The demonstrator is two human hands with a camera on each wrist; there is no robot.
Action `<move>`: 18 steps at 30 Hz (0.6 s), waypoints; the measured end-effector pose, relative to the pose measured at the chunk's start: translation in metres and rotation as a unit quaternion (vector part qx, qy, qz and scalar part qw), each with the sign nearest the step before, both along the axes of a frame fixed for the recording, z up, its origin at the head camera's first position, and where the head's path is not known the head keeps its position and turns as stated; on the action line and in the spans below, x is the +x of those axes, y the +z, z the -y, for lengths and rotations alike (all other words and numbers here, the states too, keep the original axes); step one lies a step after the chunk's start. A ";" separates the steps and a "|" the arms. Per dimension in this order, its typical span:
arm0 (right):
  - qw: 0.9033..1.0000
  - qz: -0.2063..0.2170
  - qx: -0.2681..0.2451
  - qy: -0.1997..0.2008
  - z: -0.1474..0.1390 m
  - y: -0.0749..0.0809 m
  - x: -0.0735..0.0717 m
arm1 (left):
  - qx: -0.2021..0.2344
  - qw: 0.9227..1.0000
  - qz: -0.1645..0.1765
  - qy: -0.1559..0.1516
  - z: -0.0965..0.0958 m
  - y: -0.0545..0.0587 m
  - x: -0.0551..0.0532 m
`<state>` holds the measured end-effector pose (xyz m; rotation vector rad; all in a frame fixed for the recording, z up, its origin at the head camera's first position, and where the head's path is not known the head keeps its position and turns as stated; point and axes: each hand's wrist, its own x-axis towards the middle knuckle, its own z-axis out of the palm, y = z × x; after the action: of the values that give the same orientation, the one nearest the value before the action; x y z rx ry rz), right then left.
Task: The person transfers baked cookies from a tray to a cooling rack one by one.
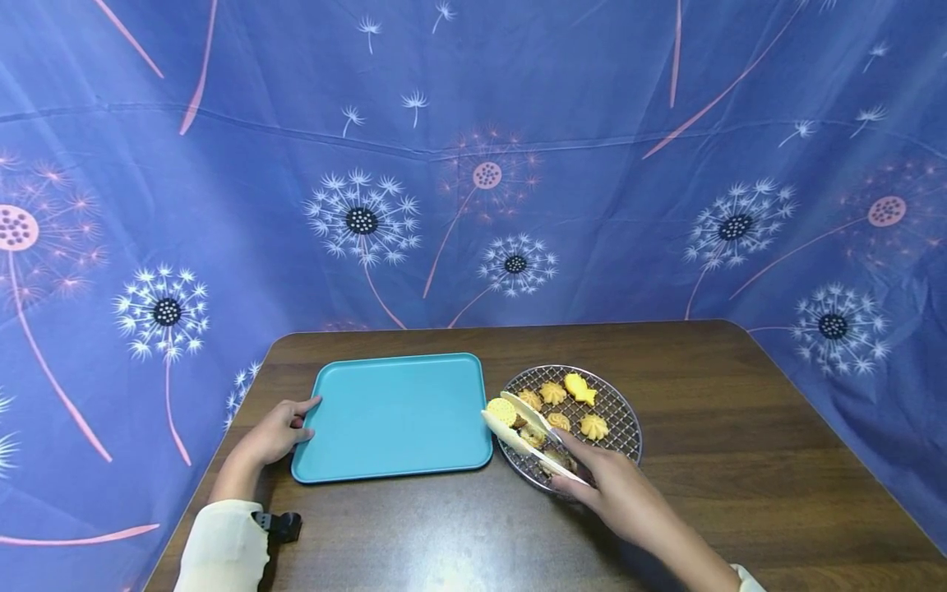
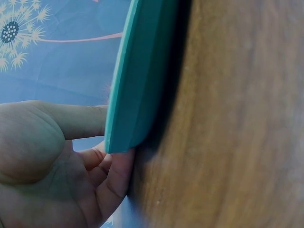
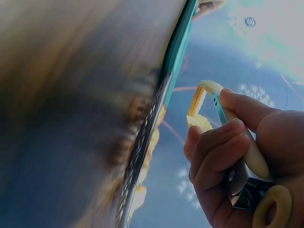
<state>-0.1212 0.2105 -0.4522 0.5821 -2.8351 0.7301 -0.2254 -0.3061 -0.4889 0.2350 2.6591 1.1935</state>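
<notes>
My left hand grips the left rim of a turquoise tray; in the left wrist view its fingers reach under the tray's edge. Cream-tipped tongs are in my right hand, thumb on one side and curled fingers on the other. Between the tong tips is a round yellow cookie, seen edge-on in the right wrist view, above the gap between tray and rack. Below the tongs lies a round wire rack bearing several cookies, among them a fish-shaped one and a flower-shaped one. The tongs partly cover some cookies.
Tray and rack lie side by side on a dark wooden table, the rack on the right. A blue cloth with dandelion prints hangs behind the table and along its sides. A black strap with a small device is on the left wrist.
</notes>
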 end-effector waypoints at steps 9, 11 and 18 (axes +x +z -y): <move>0.998 -0.013 0.001 -0.059 -0.046 0.001 0.010 | 0.000 1.000 -0.002 -0.008 0.000 -0.001 -0.001; 0.998 -0.013 0.005 -0.069 -0.057 0.001 0.012 | -0.002 1.000 0.000 -0.006 0.000 -0.001 -0.001; 0.995 0.006 0.030 -0.095 -0.087 -0.001 0.013 | -0.008 1.000 0.007 0.000 0.000 0.002 0.000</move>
<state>-0.1078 0.2976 -0.4530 0.3104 -2.8816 0.6178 -0.2250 -0.3065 -0.4870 0.2233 2.6549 1.1680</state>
